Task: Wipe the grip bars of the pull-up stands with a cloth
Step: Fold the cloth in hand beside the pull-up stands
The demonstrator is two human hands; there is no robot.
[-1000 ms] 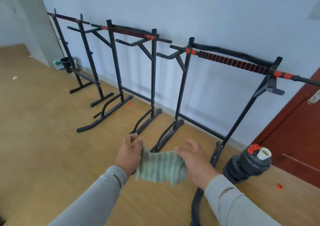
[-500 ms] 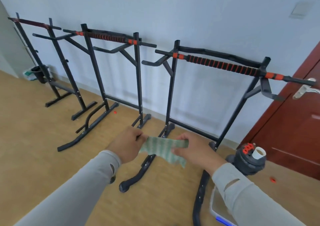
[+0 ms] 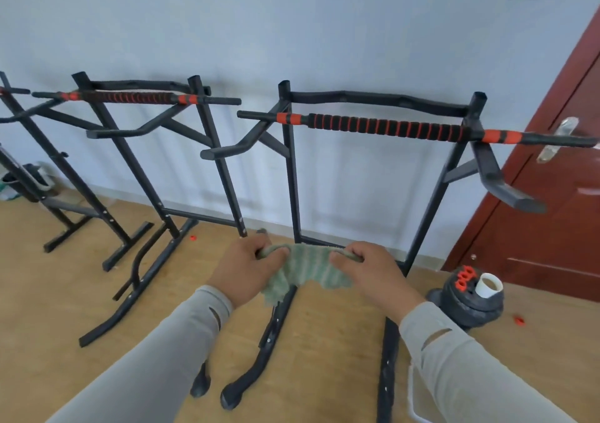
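A green striped cloth [image 3: 306, 270] is stretched between my two hands at waist height. My left hand [image 3: 246, 268] grips its left end and my right hand [image 3: 370, 271] grips its right end. Straight ahead stands the nearest black pull-up stand, with its black-and-red ribbed grip bar [image 3: 383, 127] well above and beyond the cloth. A second stand to the left carries a similar grip bar [image 3: 136, 97]. A third stand is partly cut off at the left edge.
The stands' black floor legs [image 3: 276, 328] run toward me under my hands. A stack of weight plates [image 3: 467, 299] with a white cup on top sits at the right, before a dark red door [image 3: 552, 214]. A white tub's rim shows at bottom right.
I have stepped closer to the nearest stand and turned right. Both hands have lifted the cloth and pulled it out wider between them.
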